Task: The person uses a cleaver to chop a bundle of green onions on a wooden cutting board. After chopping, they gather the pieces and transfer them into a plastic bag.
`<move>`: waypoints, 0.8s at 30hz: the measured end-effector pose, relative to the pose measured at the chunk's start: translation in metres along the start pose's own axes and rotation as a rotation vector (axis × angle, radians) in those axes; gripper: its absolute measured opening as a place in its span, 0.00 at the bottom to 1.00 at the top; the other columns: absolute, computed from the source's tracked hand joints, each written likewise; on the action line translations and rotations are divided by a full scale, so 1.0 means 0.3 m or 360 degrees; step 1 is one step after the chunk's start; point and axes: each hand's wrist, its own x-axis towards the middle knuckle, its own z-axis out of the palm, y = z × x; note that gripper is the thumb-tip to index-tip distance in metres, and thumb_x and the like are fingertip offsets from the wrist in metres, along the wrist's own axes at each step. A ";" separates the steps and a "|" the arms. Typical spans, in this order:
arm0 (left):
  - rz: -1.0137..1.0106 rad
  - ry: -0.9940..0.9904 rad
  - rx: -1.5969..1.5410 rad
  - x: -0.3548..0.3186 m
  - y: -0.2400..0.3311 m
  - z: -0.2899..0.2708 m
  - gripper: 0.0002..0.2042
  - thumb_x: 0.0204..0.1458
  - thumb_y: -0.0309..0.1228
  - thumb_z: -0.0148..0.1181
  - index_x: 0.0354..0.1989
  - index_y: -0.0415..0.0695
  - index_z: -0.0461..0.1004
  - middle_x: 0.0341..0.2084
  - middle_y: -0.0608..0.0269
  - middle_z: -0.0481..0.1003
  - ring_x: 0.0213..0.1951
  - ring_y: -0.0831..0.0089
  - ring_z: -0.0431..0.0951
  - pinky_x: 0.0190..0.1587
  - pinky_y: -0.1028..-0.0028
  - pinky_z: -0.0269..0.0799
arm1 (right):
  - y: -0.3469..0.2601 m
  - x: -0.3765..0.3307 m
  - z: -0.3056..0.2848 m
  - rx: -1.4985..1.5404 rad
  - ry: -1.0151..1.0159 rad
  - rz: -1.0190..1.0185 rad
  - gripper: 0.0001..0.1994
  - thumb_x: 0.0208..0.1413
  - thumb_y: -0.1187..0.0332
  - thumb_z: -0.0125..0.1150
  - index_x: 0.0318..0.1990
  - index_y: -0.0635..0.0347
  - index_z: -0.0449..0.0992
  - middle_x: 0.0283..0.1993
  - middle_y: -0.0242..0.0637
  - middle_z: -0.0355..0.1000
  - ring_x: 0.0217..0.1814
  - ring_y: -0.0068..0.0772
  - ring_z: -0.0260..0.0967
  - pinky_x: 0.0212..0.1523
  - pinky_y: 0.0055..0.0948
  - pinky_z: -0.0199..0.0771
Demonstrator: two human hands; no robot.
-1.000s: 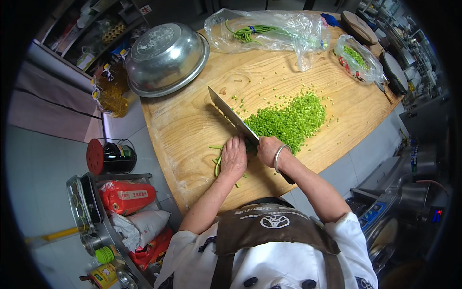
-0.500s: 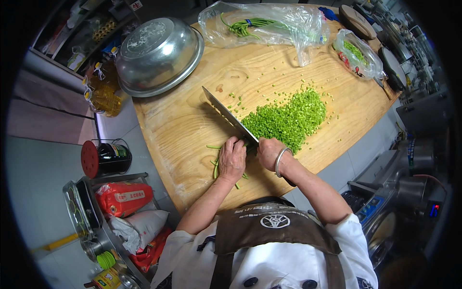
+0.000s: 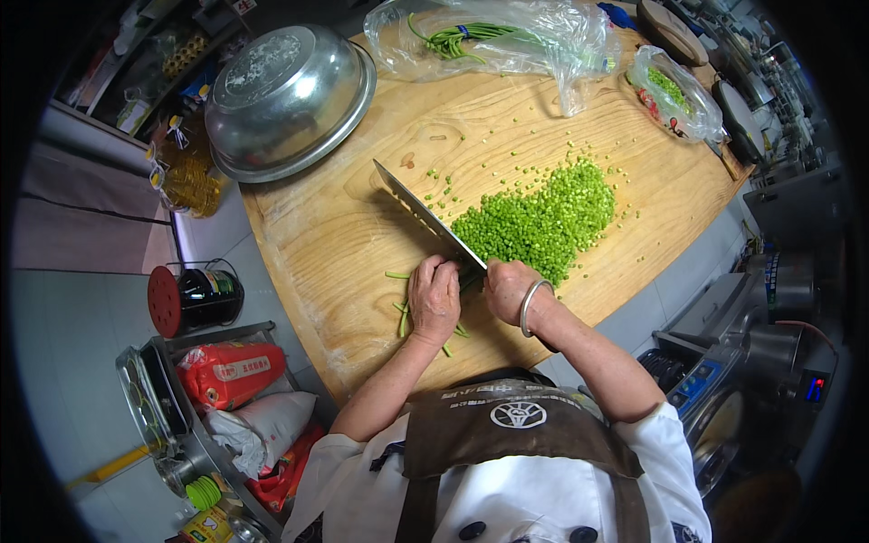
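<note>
My right hand (image 3: 509, 291), a metal bangle on its wrist, is closed round the handle of a broad cleaver (image 3: 424, 217). The blade stands on edge, slanting away to the far left. Close to its left side, my left hand (image 3: 434, 294) has its fingers curled and pressed down over a bunch of thin green stems (image 3: 403, 319). Their ends stick out toward the left and near side; the rest are under the fingers. Right of the blade spreads a heap of finely chopped green bits (image 3: 541, 222), some touching the cleaver and others scattered.
All this is on a wooden table (image 3: 335, 235). At its far left rests an upturned metal basin (image 3: 294, 100). A clear bag (image 3: 543, 41) with long green stems lies at the far edge, a smaller bag (image 3: 672, 95) to its right. Left below are a shelf cart and a red package (image 3: 231, 373).
The view has shifted slightly, so the basin and bags appear a little further left and up. Both hands and the cleaver keep nearly the same place.
</note>
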 end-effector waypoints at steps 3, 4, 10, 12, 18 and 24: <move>0.0036 -0.0017 0.0027 0.005 0.004 -0.003 0.05 0.45 0.24 0.53 0.32 0.42 0.70 0.34 0.55 0.67 0.36 0.55 0.68 0.40 0.62 0.64 | 0.003 0.003 0.005 -0.0002 0.0015 -0.0016 0.09 0.48 0.72 0.46 0.34 0.67 0.70 0.32 0.55 0.72 0.36 0.54 0.71 0.38 0.43 0.71; 0.0063 -0.0045 0.0063 0.005 0.002 -0.004 0.05 0.45 0.24 0.52 0.31 0.42 0.69 0.34 0.55 0.67 0.36 0.55 0.68 0.40 0.62 0.64 | 0.004 0.004 0.006 -0.0004 0.0020 -0.0020 0.09 0.48 0.72 0.46 0.33 0.67 0.70 0.32 0.55 0.72 0.36 0.54 0.71 0.38 0.43 0.71; 0.0181 -0.0139 0.0222 0.006 0.009 0.001 0.04 0.45 0.23 0.49 0.31 0.40 0.68 0.34 0.53 0.66 0.38 0.55 0.67 0.42 0.62 0.65 | 0.065 0.013 0.069 0.0061 0.0248 -0.0184 0.06 0.46 0.72 0.49 0.30 0.65 0.68 0.25 0.54 0.71 0.28 0.55 0.70 0.31 0.45 0.71; 0.0182 -0.0126 0.0215 0.006 0.005 -0.001 0.05 0.45 0.23 0.49 0.32 0.40 0.68 0.34 0.53 0.66 0.39 0.55 0.67 0.42 0.62 0.65 | 0.056 -0.014 0.052 0.0105 0.0281 -0.0196 0.05 0.46 0.72 0.50 0.29 0.65 0.67 0.23 0.53 0.70 0.26 0.55 0.69 0.29 0.46 0.70; 0.0171 -0.0135 0.0200 0.010 0.006 0.000 0.08 0.44 0.23 0.48 0.34 0.40 0.70 0.36 0.55 0.67 0.40 0.57 0.67 0.43 0.63 0.64 | 0.041 -0.146 0.029 0.0033 0.0308 -0.0157 0.06 0.45 0.72 0.51 0.28 0.66 0.66 0.18 0.51 0.68 0.21 0.54 0.68 0.24 0.45 0.68; 0.0142 -0.0175 0.0195 0.016 0.022 -0.009 0.10 0.44 0.23 0.49 0.36 0.42 0.71 0.35 0.57 0.67 0.41 0.59 0.66 0.45 0.64 0.64 | 0.037 -0.217 0.013 -0.0051 0.0135 -0.0039 0.06 0.46 0.72 0.50 0.29 0.66 0.66 0.18 0.52 0.68 0.22 0.54 0.68 0.26 0.46 0.68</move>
